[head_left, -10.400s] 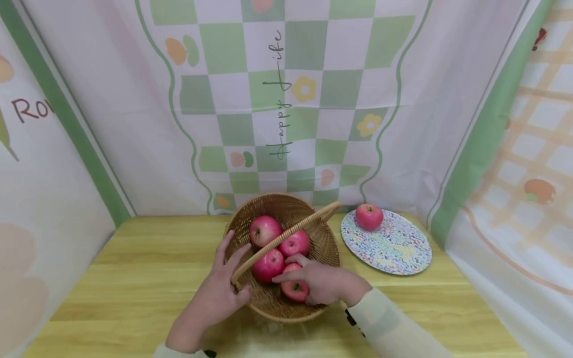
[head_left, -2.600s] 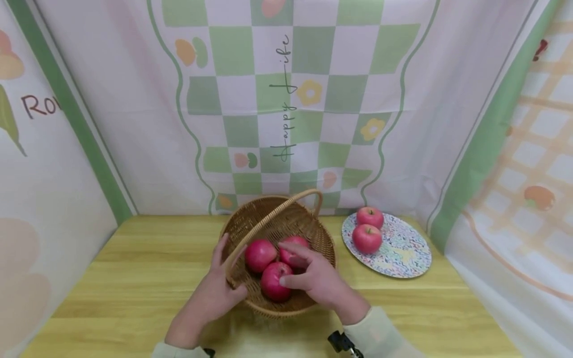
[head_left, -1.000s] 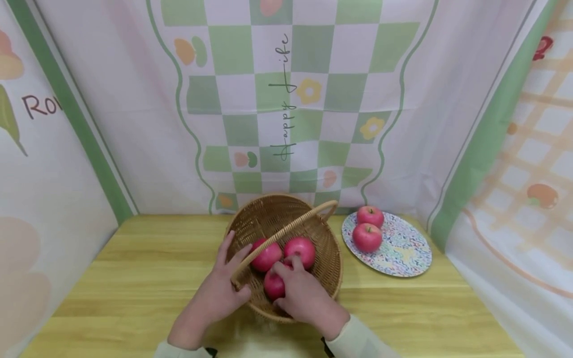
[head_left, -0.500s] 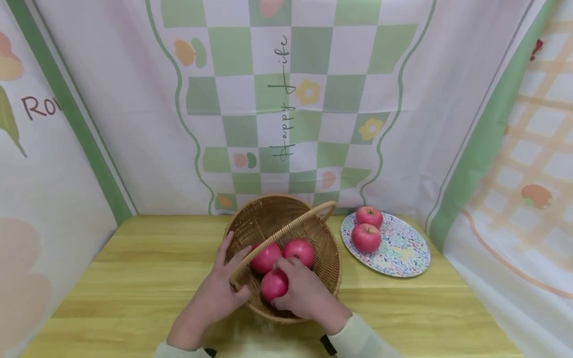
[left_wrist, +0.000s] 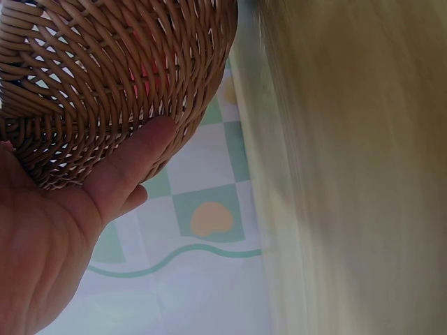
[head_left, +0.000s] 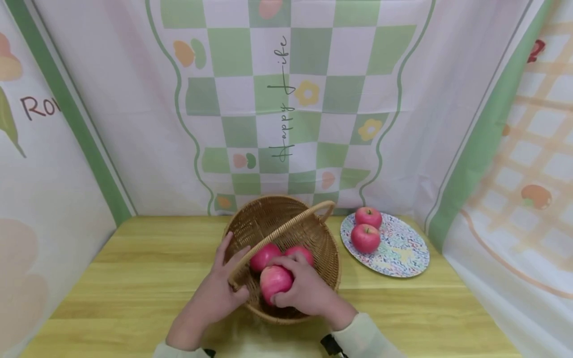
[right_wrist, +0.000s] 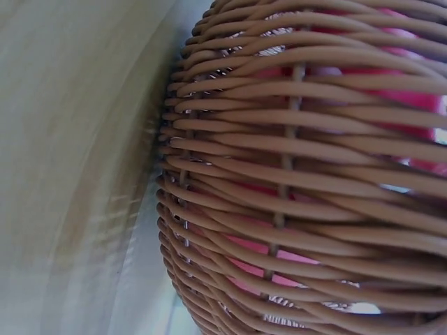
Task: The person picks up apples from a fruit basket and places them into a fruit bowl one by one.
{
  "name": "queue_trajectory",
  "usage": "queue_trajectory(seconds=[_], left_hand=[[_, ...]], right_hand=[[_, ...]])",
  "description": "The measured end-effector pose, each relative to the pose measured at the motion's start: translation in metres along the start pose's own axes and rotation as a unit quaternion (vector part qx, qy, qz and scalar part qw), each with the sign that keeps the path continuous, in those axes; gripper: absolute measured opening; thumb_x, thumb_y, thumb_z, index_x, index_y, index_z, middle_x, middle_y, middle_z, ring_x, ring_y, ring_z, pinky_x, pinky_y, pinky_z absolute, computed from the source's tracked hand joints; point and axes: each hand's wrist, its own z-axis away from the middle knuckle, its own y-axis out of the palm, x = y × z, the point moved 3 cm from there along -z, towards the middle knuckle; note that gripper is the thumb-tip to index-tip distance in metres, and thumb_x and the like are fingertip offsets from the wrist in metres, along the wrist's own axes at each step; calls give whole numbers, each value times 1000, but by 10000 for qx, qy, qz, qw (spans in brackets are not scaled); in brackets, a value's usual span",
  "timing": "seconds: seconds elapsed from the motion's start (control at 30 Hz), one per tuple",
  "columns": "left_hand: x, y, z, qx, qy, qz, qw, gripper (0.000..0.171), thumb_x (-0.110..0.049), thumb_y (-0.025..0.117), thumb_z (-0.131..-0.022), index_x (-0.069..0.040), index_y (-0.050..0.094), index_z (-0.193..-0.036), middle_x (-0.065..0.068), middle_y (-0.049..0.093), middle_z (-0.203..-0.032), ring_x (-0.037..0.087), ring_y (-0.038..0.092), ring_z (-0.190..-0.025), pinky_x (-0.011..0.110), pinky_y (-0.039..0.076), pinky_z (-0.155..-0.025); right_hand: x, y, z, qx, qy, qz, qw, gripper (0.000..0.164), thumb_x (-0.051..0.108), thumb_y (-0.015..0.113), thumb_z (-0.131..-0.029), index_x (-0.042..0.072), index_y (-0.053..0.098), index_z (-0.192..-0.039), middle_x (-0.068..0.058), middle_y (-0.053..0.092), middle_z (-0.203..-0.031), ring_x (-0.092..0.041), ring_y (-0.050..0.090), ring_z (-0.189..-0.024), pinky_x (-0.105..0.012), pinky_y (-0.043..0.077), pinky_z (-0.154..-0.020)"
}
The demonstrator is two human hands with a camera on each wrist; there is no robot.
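Note:
A wicker basket [head_left: 326, 258] with an arched handle leans toward me on the wooden table, in the head view's lower middle. My left hand [head_left: 216, 293] holds its left rim by the handle's base, thumb over the rim; in the left wrist view, fingers [left_wrist: 129, 164] lie against the outer weave. Inside the basket, my right hand [head_left: 309, 291] grips a red apple [head_left: 274, 283] between thumb and fingers. Behind it lie another apple [head_left: 264, 256] and a partly covered apple [head_left: 303, 253]. The weave hides my right hand in the right wrist view.
Right of the basket sits a round speckled plate [head_left: 403, 256]. It bears a rear apple [head_left: 368, 217] and a front apple [head_left: 365, 238] on its left side. A printed curtain [head_left: 304, 124] hangs behind the wooden table [head_left: 147, 278].
A second apple reached the plate between the oldest frame and 2.6 seconds ago. Over the last second, my right hand has gripped the near apple and turned it slightly upward. My left hand stays put.

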Motion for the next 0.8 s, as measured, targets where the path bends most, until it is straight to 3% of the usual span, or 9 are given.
queue_trajectory(seconds=[0.27, 0.43, 0.67, 0.8], left_hand=[[2, 0, -2, 38, -257, 24, 9997, 89, -2, 70, -77, -31, 38, -155, -6, -12, -165, 3, 41, -45, 25, 47, -44], [5, 1, -2, 55, -366, 20, 9993, 89, -5, 70, -77, -35, 38, -154, -8, -12, -164, 2, 39, -45, 26, 47, -43], [6, 1, -2, -6, -432, 76, 9990, 88, -6, 69, -76, -29, 39, -155, -9, -12, -164, 5, 42, -47, 27, 48, -46], [7, 1, -1, 73, -603, 159, 9980, 91, -6, 68, -77, -29, 32, -158, -12, -14, -163, 5, 41, -45, 28, 48, -43]], right_hand=[[-3, -11, 0, -244, -77, -814, 9964, 62, 20, 83, -70, 23, 51, -122, -6, 55, -120, -19, 61, -94, -38, 52, -80], [-5, -15, 0, -249, 27, -1116, 9934, 66, 23, 87, -69, 22, 47, -122, -8, 52, -120, -22, 60, -97, -39, 52, -82], [-4, -23, 0, -432, 134, -958, 9944, 73, 33, 89, -69, 23, 55, -133, -7, 47, -125, -24, 58, -102, -43, 50, -85], [-3, -25, 0, -415, 276, -1916, 9802, 68, 23, 89, -72, 17, 52, -129, -11, 48, -127, -27, 62, -98, -43, 55, -80]])
